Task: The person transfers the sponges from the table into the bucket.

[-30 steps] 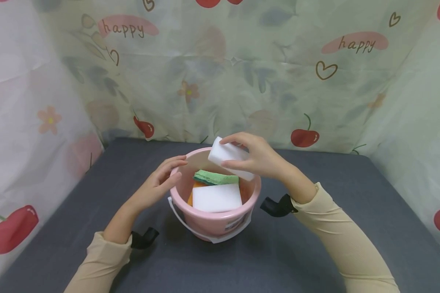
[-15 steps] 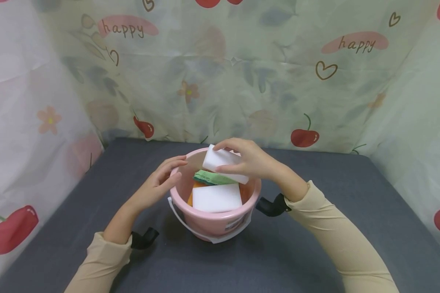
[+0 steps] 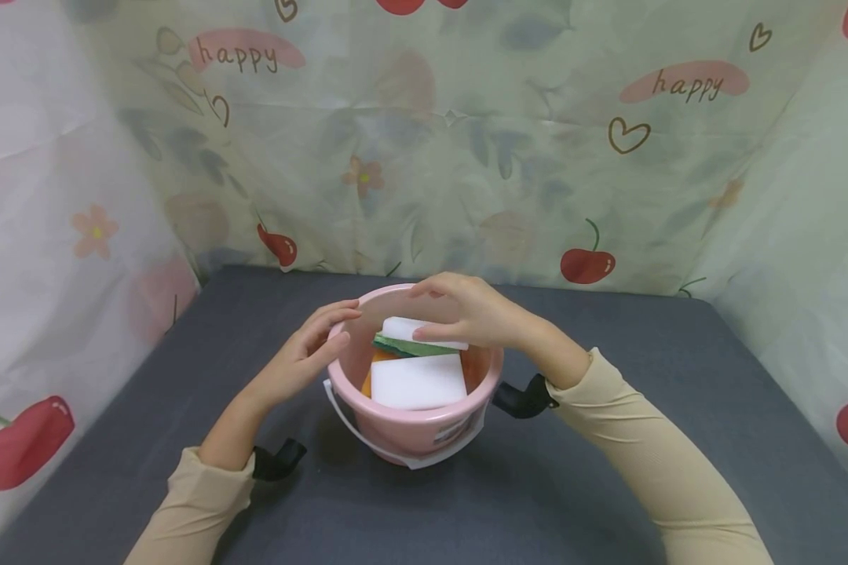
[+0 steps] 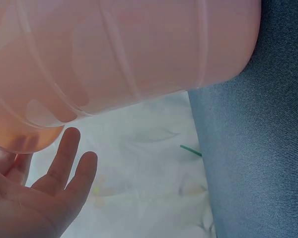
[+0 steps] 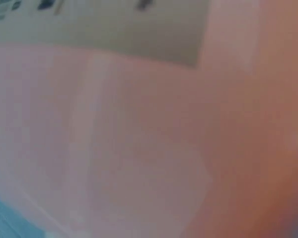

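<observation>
Two hands are working at the pink bucket (image 3: 410,428), centre of the frame. We are lowering a white sponge block (image 3: 413,329) with our right hand (image 3: 477,314), fingers curled round it; a second ago it was hanging above the rim, now it is lying on the green sponge (image 3: 403,346) inside. We are steadying the bucket's left rim with our left hand (image 3: 304,357), fingers straight. We judge the placing nearly done; release is remaining.

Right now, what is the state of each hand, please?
Left hand: open, fingers resting on the pink bucket rim.
Right hand: holding the white sponge, low inside the bucket.
</observation>
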A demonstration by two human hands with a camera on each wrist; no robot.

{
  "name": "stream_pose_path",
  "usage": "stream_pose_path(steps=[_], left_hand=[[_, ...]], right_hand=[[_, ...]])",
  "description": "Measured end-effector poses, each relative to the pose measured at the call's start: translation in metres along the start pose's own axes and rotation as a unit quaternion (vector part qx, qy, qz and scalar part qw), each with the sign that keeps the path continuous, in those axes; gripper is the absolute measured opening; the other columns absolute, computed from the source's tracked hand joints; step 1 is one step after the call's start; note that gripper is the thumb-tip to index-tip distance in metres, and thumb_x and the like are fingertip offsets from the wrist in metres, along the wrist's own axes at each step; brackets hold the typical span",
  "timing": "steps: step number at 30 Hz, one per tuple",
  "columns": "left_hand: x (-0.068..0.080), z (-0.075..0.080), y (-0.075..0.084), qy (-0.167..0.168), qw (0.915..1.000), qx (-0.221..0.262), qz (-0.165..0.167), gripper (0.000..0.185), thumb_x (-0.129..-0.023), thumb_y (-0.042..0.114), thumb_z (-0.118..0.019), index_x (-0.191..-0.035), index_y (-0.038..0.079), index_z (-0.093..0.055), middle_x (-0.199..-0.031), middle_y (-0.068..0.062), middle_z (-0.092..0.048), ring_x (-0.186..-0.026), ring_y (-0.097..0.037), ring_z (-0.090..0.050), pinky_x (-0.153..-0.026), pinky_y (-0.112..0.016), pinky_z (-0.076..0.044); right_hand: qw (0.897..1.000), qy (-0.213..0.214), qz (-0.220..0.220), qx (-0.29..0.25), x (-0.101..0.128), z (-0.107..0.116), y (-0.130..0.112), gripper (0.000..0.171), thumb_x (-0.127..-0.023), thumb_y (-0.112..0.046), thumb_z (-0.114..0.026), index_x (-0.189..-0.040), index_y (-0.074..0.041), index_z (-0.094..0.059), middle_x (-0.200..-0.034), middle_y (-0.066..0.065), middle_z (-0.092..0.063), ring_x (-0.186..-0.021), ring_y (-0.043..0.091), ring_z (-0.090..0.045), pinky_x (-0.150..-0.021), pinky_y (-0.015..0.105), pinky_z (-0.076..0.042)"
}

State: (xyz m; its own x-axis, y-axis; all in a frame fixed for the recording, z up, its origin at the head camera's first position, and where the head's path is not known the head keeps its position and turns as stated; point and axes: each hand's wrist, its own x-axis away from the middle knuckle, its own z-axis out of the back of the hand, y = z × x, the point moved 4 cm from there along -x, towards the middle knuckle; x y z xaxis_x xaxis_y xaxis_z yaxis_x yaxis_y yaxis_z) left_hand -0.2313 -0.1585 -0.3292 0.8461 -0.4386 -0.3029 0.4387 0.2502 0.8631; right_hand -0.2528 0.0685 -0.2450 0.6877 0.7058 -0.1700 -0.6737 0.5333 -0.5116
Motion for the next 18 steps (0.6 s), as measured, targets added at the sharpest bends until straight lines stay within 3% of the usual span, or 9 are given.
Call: stream_pose_path(steps=[8,18], left_hand=[[0.000,0.000,0.000,0.002,1.0000,-0.008,-0.002,0.038,-0.098,0.016,-0.043,-0.136,0.008,-0.042,-0.151,-0.009,-0.027,-0.139,-0.031,-0.026,-0.106,-0.058,-0.030],[0.001,0.000,0.002,0.001,0.9999,-0.011,-0.002,0.039,-0.098,0.016,-0.044,-0.136,0.007,-0.042,-0.151,-0.009,-0.027,-0.139,-0.031,-0.026,-0.106,-0.058,-0.031]], right_hand=[[1.000,0.014,-0.009,-0.005,0.009,0.009,0.002,0.046,-0.083,-0.022,-0.070,-0.124,-0.007,-0.056,-0.125,0.010,-0.058,-0.116,0.027,-0.051,-0.098,0.048,-0.042],[0.998,0.064,-0.005,0.007,0.032,0.023,0.017,0.040,-0.084,-0.019,-0.068,-0.121,-0.007,-0.059,-0.123,0.009,-0.060,-0.118,0.026,-0.054,-0.102,0.045,-0.042]])
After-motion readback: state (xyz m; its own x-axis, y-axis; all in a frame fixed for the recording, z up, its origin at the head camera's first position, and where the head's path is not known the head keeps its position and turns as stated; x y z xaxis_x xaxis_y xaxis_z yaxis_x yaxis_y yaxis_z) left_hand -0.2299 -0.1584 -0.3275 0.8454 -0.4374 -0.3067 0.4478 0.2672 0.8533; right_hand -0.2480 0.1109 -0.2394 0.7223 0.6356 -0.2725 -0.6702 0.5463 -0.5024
